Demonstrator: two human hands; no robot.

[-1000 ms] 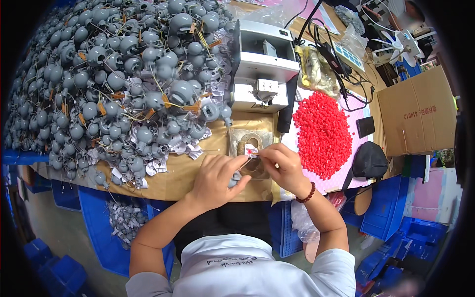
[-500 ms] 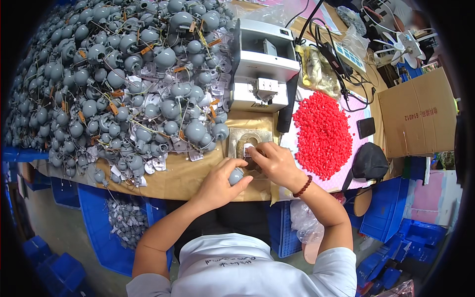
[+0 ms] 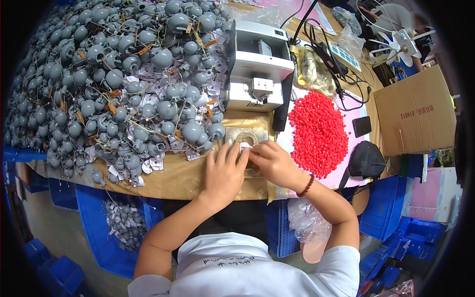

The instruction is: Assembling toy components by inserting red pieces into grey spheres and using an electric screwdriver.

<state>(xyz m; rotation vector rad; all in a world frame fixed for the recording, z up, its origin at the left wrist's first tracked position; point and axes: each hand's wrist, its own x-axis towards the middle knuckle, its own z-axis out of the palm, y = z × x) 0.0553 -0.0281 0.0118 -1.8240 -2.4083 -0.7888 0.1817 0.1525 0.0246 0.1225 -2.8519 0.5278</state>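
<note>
My left hand (image 3: 222, 175) is curled palm down at the table's front, its fingers bent toward a pale plate-like fixture (image 3: 262, 134) with a rounded recess. Whatever lies under that palm is hidden. My right hand (image 3: 277, 166) meets it from the right, thumb and fingers pinched together. Between the two sets of fingertips a small white piece (image 3: 245, 145) shows, partly covered, over the recess. To the left spreads a big heap of grey ball-shaped housings (image 3: 168, 110) with thin wires, orange tabs and white pieces among them.
A white bench machine (image 3: 257, 64) stands behind the fixture. Right of it lie a pile of small red parts (image 3: 319, 133), a dark phone (image 3: 361, 126), a black cap (image 3: 366, 159) and a carton (image 3: 415, 114). Blue bins (image 3: 94, 222) sit below the table edge.
My left hand has turned palm down and moved forward to the fixture. The grey ball that showed in it is now out of sight. My right hand stays close by, fingertips drawn together.
</note>
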